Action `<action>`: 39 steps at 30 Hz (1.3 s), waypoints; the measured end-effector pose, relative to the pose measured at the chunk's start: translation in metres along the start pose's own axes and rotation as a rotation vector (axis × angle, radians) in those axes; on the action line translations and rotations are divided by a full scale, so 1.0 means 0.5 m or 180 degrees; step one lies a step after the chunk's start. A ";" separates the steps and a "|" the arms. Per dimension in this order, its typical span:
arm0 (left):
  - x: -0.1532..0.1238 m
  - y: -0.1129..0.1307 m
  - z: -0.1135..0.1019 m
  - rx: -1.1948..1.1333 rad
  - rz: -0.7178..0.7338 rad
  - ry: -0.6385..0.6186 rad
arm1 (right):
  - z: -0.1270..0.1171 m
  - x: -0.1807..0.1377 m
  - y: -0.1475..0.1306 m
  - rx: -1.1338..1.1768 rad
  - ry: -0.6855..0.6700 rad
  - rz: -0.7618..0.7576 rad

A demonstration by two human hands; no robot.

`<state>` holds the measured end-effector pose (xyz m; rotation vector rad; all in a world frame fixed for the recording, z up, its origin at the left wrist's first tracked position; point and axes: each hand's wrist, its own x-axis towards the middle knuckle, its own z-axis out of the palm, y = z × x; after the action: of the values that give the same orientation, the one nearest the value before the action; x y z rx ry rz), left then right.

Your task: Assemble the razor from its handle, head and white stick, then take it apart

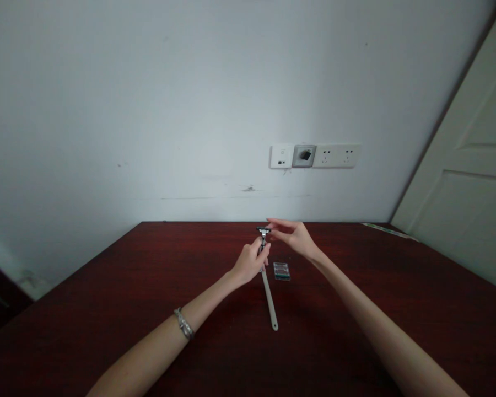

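Observation:
My left hand [250, 261] is closed round the handle of a razor [263, 237], which stands upright with its dark, wide head on top and a silvery neck below. At the right end of that head are the curved fingers of my right hand [295, 236]; they appear to pinch it, though the contact is small and hard to see. A long pale stick [270, 302] with a hole at its near end runs toward me from beneath my left hand. Whether it joins the razor is hidden. Right of it lies a small clear plastic case [281, 271] with dark pieces inside.
The dark red table [198, 242] reaches back to a pale wall [190, 110]. Sockets and switch plates [316, 156] are mounted on that wall. A thin patterned strip [391, 231] lies near the far right edge, beside a white panelled door [471, 154].

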<state>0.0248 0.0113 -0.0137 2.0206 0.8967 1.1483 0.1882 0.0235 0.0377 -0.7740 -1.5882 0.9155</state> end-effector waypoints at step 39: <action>0.043 0.045 -0.061 -0.0445 -0.0048 0.0270 | 0.070 -0.064 -0.016 -0.2600 -0.0795 -0.0239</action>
<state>0.0114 0.0219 0.0264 1.8621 0.8471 1.2608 0.1597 -0.0133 0.0256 -1.1717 -2.2295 0.2804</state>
